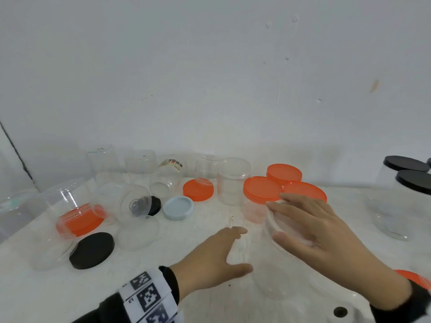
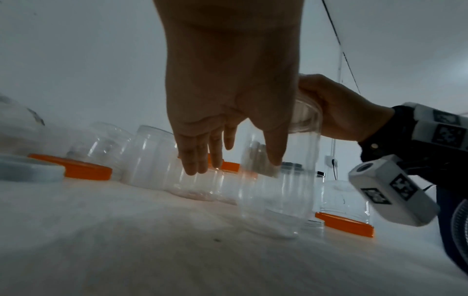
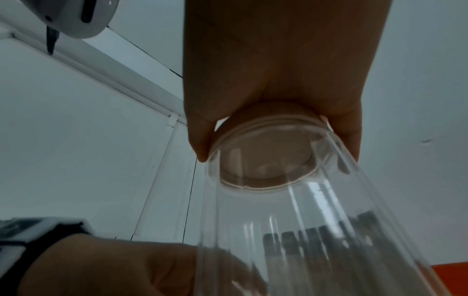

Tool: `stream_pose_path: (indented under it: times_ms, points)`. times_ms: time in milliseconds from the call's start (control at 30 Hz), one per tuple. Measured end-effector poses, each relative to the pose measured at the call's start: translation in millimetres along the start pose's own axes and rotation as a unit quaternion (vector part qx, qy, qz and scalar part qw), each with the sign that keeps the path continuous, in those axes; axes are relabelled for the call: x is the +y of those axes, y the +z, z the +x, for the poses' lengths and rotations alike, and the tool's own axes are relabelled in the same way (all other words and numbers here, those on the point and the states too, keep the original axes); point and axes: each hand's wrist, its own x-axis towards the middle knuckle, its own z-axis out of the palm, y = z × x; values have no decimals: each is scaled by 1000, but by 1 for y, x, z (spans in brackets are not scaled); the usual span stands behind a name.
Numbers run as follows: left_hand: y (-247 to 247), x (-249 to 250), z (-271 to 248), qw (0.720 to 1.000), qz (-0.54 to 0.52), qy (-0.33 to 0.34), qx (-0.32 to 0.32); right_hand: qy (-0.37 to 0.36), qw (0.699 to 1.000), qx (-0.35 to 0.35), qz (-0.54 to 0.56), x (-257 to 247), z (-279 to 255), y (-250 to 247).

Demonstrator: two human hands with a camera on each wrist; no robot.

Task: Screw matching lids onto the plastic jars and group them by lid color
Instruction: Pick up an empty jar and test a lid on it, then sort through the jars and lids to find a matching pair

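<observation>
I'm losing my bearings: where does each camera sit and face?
Head: above the table, looking down at both hands and the clear jar.
Left wrist: low, along the left hand toward that jar.
Right wrist: under the right hand, up at the jar's top.
All share the jar.

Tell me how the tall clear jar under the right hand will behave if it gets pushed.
The clear jar looks empty and thin-walled, so it is probably light and slides easily. Standing tall on the table, it may tip if pushed near the top, where the right hand grips it. Its smooth plastic could be slippery.
</observation>
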Motion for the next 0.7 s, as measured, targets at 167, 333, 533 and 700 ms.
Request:
stream_pose_path:
  times_ms: [167, 333, 533, 700]
  points:
    - [-51, -45, -7, 995, 90, -44, 24, -2, 999, -36, -2, 2, -11, -9]
    - [-94, -88, -21, 978, 141, -89, 126, 5, 1000, -15, 7, 1, -17, -9]
    - [-139, -120, -28, 945, 229, -82, 216, -17, 1000, -9, -16, -1, -7, 0]
    - [-157, -146, -27, 926, 328, -139, 122, -18, 1000, -14, 15, -16, 38, 2]
